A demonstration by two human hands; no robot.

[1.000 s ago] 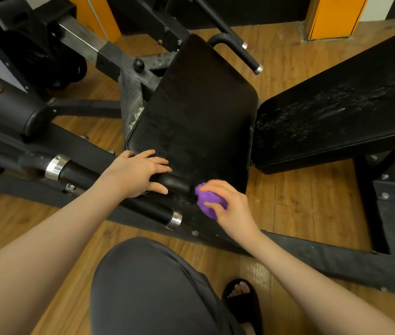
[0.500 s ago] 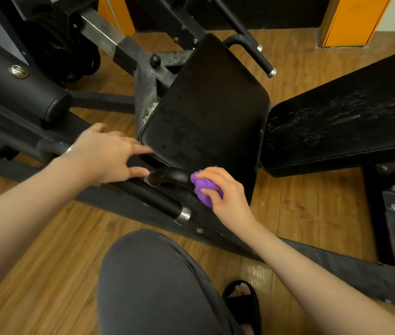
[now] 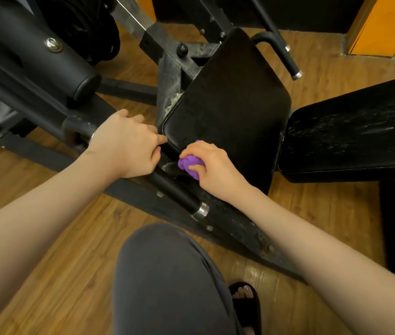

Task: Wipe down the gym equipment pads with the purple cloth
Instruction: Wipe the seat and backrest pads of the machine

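The right hand (image 3: 212,165) grips the purple cloth (image 3: 189,165) balled tight in its fingers, pressed at the near bottom edge of the upright seat pad (image 3: 228,105), where a short black handle stub (image 3: 170,168) pokes out just left of the cloth. The left hand (image 3: 125,146) holds nothing; its fingers are loosely curled, with one fingertip touching the pad's near corner and the palm resting over the long black bar (image 3: 174,192) that runs below both hands.

The risks, as I judge them: a cloth wadded this small covers only a narrow strip, so much of the pad could be missed unless it is spread out. Wiping so low, the right knuckles may knock against the handle stub or the frame beneath. The second pad (image 3: 351,131), well to the right of the right hand, shows pale streaks (dust or residue, hard to say) and looks not yet wiped.

The cloth's underside and its exact contact with the pad are hidden by the fingers. Whether the left palm truly grips the bar cannot be told. The second pad is cut off at the picture's right edge.
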